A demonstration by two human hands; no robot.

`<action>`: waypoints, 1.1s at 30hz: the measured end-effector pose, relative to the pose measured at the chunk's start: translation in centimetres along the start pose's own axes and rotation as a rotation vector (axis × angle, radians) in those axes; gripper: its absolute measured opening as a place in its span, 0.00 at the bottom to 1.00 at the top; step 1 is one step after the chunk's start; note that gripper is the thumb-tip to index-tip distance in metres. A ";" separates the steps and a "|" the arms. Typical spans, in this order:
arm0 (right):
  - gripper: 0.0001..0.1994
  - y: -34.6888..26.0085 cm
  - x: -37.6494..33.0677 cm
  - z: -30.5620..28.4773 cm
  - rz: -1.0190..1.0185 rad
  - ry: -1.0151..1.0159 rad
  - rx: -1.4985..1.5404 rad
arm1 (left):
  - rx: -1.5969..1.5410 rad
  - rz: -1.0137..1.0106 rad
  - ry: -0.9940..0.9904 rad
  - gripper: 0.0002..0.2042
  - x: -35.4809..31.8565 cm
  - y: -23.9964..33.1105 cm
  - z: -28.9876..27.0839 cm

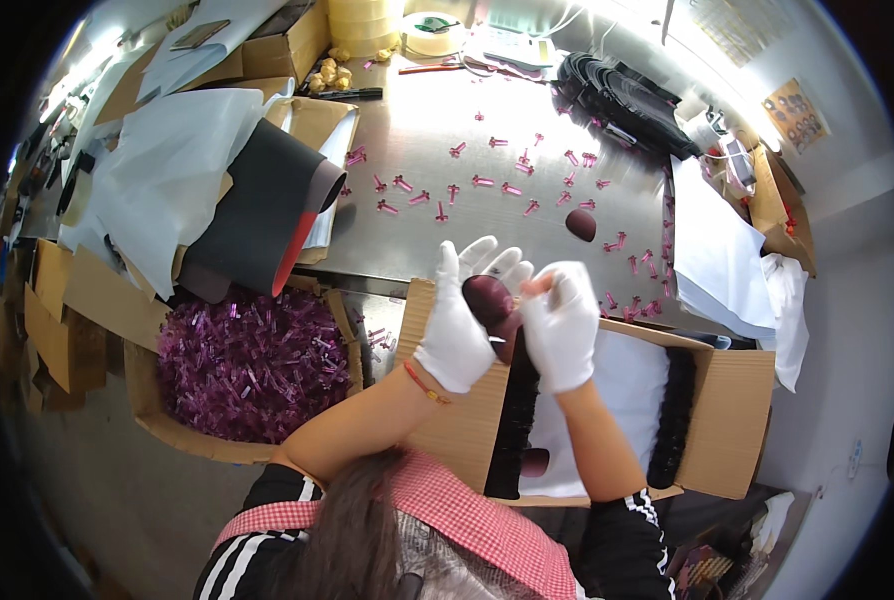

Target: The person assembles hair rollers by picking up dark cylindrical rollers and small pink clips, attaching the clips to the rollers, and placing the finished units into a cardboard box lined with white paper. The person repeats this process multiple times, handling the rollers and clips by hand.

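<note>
My gloved left hand (456, 325) is above the near table edge, palm up, its fingers curled around dark maroon lenses (488, 299). At least two of these rounded pieces seem to overlap in it. Close beside them is my gloved right hand (559, 325), its fingers pinched together against the lenses' right side. Bare fingertips show at the glove's end. Whatever is in that pinch, if anything, is hidden. Another maroon lens (580, 225) lies on the metal table (407, 240), among several small pink clear plastic pieces (511, 188).
An open carton (737, 420) below my hands holds white sheets, black rows along its sides and one maroon lens (535, 462). To the left, a box (252, 370) is heaped with purple pieces. A black sheet roll (257, 200), white papers (717, 250) and a black stack (622, 100) surround the tabletop.
</note>
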State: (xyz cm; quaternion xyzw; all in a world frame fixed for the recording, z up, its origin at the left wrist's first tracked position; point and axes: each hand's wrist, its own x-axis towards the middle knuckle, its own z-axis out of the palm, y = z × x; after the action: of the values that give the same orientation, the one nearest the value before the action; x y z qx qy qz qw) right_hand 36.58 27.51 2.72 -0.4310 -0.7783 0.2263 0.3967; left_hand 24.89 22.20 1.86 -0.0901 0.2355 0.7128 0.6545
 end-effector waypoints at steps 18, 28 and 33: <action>0.05 7.8 6.5 -2.1 -0.347 0.069 -0.477 | 0.212 0.013 -0.001 0.20 0.8 -1.1 -0.9; 0.16 3.7 -3.4 -10.3 0.218 -0.634 -0.280 | 0.183 -0.379 -0.108 0.22 -3.8 -0.3 -0.4; 0.27 6.7 -9.8 -8.8 0.028 -0.770 -0.455 | 0.134 -0.439 -0.213 0.25 -4.7 -1.1 -2.5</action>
State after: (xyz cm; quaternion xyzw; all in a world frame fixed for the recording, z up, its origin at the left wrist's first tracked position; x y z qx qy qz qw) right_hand 50.10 22.76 -0.92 -0.4023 -0.8932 0.1985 -0.0299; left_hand 26.07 16.89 1.51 -0.0199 0.1868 0.5419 0.8192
